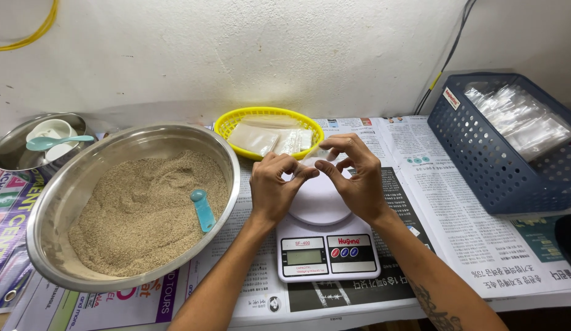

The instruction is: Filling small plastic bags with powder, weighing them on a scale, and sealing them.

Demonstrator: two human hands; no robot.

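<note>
The fingers (307, 173) of both hands meet above the scale's round plate, thumbs and forefingers pinched together on a small clear bag (317, 157) and seemingly working at its mouth. The bag looks empty; I cannot tell whether it is open yet. The left hand (274, 187) and the right hand (353, 175) hover just over the white scale (325, 245), which stands near the front edge of the newspaper-covered surface (463, 233) with nothing resting on its plate.

Just to the left sits a big steel bowl (58, 202) full of tan grain, a blue scoop (203, 209) lying untouched in it, so by my reckoning no filling or weighing is under way. Behind the hands, toward the wall, a yellow basket (233, 122) holds a few flat bags. At the right edge a blue crate (500, 178) holds a stack of clear bags. A smaller steel bowl (15, 147) with a cup and spoon sits at the far left corner.
</note>
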